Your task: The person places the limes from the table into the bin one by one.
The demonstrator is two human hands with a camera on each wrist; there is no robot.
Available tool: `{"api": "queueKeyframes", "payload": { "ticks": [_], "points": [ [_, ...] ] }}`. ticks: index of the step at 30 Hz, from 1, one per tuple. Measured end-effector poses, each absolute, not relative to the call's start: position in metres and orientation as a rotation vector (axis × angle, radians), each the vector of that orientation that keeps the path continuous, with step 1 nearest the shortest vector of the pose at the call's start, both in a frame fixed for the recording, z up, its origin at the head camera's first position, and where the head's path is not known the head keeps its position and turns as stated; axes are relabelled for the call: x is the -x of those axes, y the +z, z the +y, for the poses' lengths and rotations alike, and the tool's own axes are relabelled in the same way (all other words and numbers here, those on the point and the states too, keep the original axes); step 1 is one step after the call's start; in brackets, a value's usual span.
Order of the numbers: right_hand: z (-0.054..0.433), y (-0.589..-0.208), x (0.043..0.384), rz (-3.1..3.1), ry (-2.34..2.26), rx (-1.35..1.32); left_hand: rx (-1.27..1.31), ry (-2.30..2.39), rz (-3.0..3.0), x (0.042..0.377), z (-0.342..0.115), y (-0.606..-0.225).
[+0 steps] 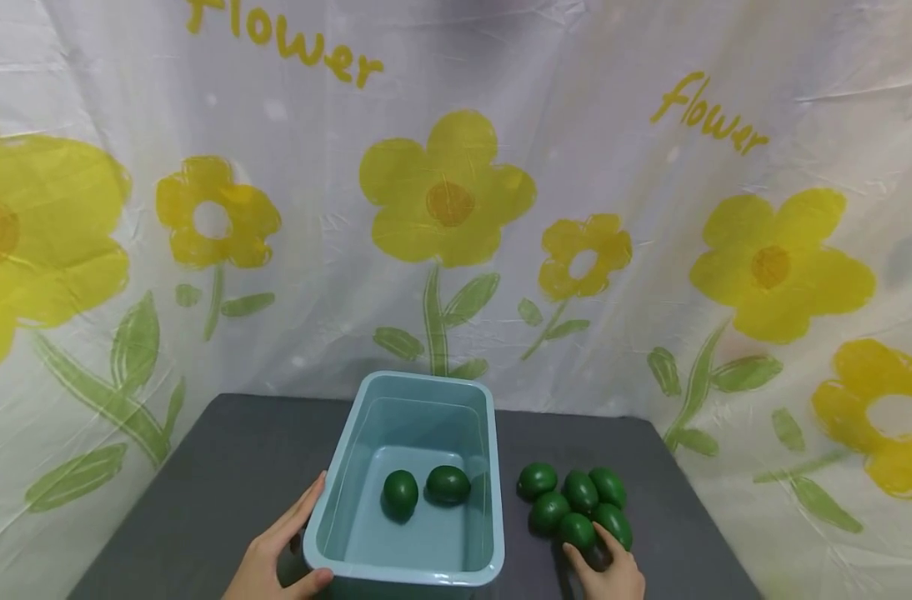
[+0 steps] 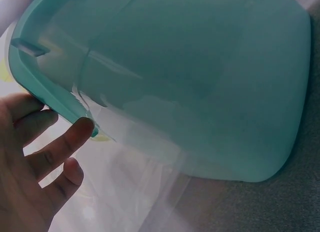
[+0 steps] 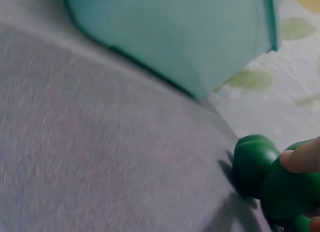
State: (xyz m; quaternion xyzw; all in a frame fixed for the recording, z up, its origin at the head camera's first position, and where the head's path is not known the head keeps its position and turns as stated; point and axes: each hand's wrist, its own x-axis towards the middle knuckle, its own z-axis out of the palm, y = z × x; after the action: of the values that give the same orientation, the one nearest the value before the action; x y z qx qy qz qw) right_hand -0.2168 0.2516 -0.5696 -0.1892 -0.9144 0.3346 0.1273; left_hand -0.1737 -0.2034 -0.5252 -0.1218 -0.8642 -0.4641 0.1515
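Note:
A light blue plastic bin (image 1: 405, 575) stands on the table, with two dark green oval fruits (image 1: 400, 492) lying apart on its floor. My left hand (image 1: 272, 554) holds the bin's near left corner, thumb on the near rim and fingers along the left side. In the left wrist view, the fingers (image 2: 65, 142) lie at the rim, some only loosely bent. Right of the bin, several more such fruits sit in a cluster. My right hand (image 1: 613, 575) pinches the nearest dark green oval fruit (image 1: 577, 532) between thumb and fingers; its grip is partly cut off in the right wrist view.
A dark grey cloth (image 1: 246, 450) covers the table. Behind and at the sides hangs a white curtain (image 1: 313, 208) with yellow flowers. The remaining fruits (image 1: 548, 512) touch or nearly touch one another beside the held one.

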Motion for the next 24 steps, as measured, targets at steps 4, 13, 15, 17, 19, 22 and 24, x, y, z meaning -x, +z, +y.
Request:
{"api": "queueKeyframes", "payload": {
  "ticks": [4, 13, 15, 17, 19, 22, 24],
  "points": [
    [0.25, -0.566, 0.219, -2.595, 1.236, 0.638, 0.365, -1.298, -2.49, 0.174, -0.205, -0.524],
    [0.246, -0.557, 0.222, -2.477, 1.603, 0.685, 0.354, -1.314, -2.483, 0.172, -0.204, -0.526],
    [0.244, -0.553, 0.222, -2.455, 1.651, 0.674, 0.352, -1.321, -2.48, 0.172, -0.204, -0.526],
    [0.242, -0.547, 0.222, -2.426, 1.687, 0.663, 0.354, -1.322, -2.479, 0.172, -0.204, -0.526],
    [0.24, -0.54, 0.223, -2.397, 1.7, 0.648, 0.356, -1.32, -2.478, 0.173, -0.204, -0.527],
    [0.237, -0.528, 0.224, -2.368, 1.718, 0.623, 0.357, -1.315, -2.477, 0.174, -0.204, -0.527],
    [0.236, -0.519, 0.224, -2.35, 1.744, 0.603, 0.356, -1.31, -2.475, 0.173, -0.204, -0.527]
  ]
}}
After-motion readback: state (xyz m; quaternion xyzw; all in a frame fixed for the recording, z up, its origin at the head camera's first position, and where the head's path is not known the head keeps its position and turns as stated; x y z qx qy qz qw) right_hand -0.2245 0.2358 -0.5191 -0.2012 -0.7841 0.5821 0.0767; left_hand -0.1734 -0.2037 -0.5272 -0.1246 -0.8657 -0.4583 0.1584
